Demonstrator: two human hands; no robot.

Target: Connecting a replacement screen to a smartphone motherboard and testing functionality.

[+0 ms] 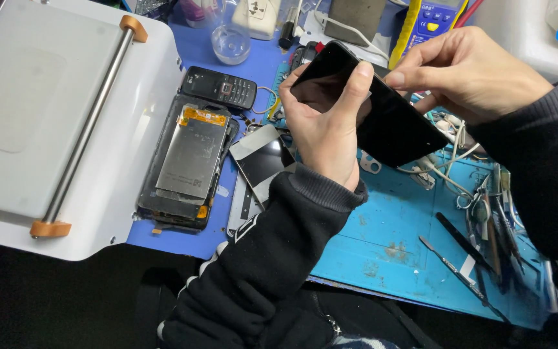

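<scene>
Left hand [323, 123]: wrapped around the near end of a black phone screen panel [382, 113], thumb pressed on its dark face, fingers behind it; right hand [466, 71]: pinching the panel's upper long edge between thumb and fingertips, remaining fingers curled; the panel is held clear of the bench, tilted, its far corner pointing down and to the right above the blue work mat [395, 245]

Bench layout: a white heating machine [46, 123] with a metal bar and orange end caps occupies the left side; an opened phone chassis [188, 161] with a grey metal plate and orange flex lies just beside it; a black keypad phone [221, 86] lies above the chassis; a loose display [263, 158] rests between the chassis and the left sleeve; a clear glass bottle [229, 32] stands at the top; a yellow multimeter [426, 22] lies top right; pry tools and tweezers [479, 252] lie together on the right part of the mat
</scene>
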